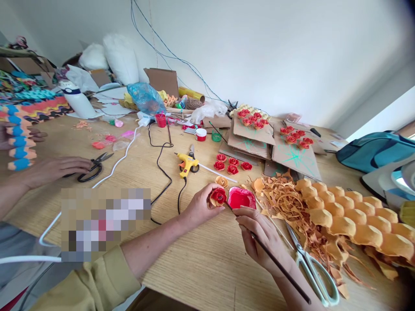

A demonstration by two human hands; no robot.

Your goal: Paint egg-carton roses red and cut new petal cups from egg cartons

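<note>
Left hand (201, 203) holds a flower (218, 197); right hand (259, 235) grips a brush (279, 264), apparently painting it red; the next stroke probably needs the flower turned.

flower (218, 197): red and orange | brush (280, 267): dark brown | paint cup (231, 196): red inside, pink rim | glue gun (189, 164): yellow | egg tray (352, 211): light orange | big scissors (304, 259): pale green handles | bench (194, 259): light brown, wood lines
</note>
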